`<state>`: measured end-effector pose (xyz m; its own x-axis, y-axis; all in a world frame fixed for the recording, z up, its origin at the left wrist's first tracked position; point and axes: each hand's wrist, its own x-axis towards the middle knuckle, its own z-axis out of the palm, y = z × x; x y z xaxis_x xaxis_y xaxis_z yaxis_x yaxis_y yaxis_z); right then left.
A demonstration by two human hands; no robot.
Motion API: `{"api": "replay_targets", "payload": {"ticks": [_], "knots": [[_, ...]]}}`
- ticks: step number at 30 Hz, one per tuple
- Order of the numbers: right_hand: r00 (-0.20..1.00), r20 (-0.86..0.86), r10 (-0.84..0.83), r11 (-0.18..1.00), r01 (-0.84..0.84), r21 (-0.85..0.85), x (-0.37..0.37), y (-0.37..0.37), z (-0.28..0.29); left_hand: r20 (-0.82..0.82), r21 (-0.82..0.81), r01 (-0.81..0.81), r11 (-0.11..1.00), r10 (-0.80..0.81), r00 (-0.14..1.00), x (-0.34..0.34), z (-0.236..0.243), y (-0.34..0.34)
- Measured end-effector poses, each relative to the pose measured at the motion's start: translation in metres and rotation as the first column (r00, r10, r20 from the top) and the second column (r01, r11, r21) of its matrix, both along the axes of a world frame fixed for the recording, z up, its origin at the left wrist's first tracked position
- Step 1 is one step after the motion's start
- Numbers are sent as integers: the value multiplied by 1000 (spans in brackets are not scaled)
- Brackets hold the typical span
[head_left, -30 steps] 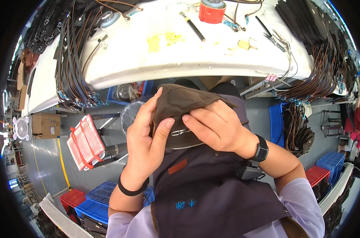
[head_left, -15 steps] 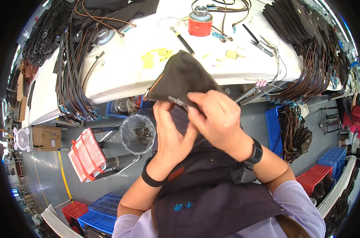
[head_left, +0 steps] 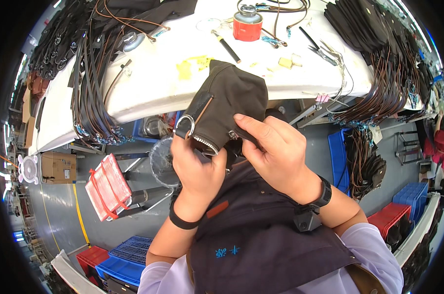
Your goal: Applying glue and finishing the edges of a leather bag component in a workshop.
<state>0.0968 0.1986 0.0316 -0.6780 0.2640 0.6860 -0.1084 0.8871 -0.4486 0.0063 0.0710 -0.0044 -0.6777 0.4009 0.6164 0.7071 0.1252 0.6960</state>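
Pouch, dark brown, is held up between both hands in front of the apron; its far end overlaps the near edge of the table in view, and whether they touch I cannot tell. Left hand comes up from below, wrist upright, palm toward the pouch; fingers curl in at the zip end and partly vanish behind the fabric, thumb raised on the right side of that end. Grip closed on the pouch. A metal ring sits just above these fingers. Right hand reaches in from the right, back of the hand up, wrist angled inward; index finger extended with its tip on the fabric, thumb beneath it near the edge, the other fingers folded. Reads as a pinch on the pouch, though the thumb's tip is hard to make out. Both elbows bent, forearms converging. Wristband on the left, watch on the right. Beyond, on the table: knife, red tin.
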Motion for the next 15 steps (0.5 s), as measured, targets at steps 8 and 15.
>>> {"api": "replay_targets", "payload": {"ticks": [8, 15], "knots": [[997, -6, 81, 996, -81, -29, -2, -19, -2, -642, 189, -336, 923, 375, 668, -13, -4, -1], [964, 63, 258, 954, -264, 139, 13, 4, 16, -409, -251, 178, 952, -271, 871, -18, 24, -25]]}}
